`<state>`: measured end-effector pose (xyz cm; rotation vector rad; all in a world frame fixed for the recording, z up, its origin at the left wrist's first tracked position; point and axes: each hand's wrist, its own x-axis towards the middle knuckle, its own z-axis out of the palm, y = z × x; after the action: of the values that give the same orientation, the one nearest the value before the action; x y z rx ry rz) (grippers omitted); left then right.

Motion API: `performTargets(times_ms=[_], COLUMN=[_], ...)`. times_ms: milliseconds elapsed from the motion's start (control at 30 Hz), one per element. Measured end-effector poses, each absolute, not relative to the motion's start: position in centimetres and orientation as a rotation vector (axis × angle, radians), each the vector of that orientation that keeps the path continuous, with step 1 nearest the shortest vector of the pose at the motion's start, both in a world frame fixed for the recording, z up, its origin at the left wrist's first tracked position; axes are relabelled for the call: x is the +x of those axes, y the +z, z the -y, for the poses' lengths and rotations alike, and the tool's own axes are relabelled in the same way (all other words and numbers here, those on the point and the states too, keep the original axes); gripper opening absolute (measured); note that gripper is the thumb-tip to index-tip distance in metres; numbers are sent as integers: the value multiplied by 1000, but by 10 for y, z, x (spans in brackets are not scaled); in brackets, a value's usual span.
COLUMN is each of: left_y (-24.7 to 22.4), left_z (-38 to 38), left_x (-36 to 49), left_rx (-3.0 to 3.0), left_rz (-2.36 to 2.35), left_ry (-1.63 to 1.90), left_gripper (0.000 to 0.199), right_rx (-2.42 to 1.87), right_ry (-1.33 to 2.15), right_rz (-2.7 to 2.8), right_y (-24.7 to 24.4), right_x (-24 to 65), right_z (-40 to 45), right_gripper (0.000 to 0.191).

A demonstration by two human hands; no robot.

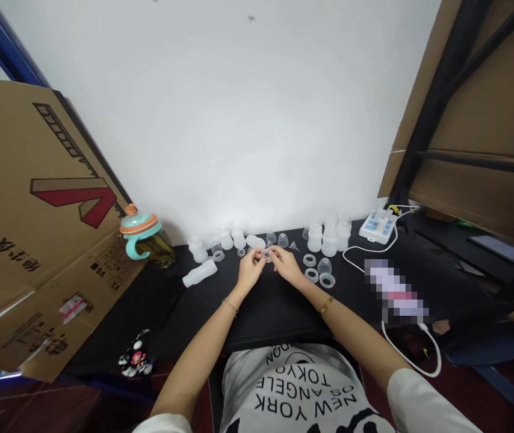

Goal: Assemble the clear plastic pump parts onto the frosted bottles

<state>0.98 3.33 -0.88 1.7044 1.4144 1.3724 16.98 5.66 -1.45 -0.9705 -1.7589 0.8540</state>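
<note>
Between my left hand (251, 268) and my right hand (284, 264) is a small translucent bottle collar ring (266, 255), pinched by the fingers of both over the middle of the black table. Left of my hands a white baby bottle (200, 273) lies on its side, with several upright bottles and a loose ring (218, 255) behind it. Clear domed caps (283, 240) stand just beyond my fingers. To the right are several collar rings (327, 280), another clear cap (324, 266) and a group of upright bottles (330, 240).
A teal-lidded jug (146, 237) stands at the far left by a large cardboard box (35, 228). On the right are a white power strip (378, 226), a blurred-out phone (396, 291) and a white cable. A white wall (239, 120) rises behind the black table (275, 316).
</note>
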Motion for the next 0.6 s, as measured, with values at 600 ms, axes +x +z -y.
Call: performTargets(times_ms=[600], left_y=[-10], left_z=[-33], left_x=[10], left_rx=[1718], left_rz=[-1394], left_ry=[1374], left_gripper=[24], right_rx=[-951], right_ry=[720], right_rz=[1840], right_y=[-17], right_x=[170], right_z=[-60], right_gripper=[26])
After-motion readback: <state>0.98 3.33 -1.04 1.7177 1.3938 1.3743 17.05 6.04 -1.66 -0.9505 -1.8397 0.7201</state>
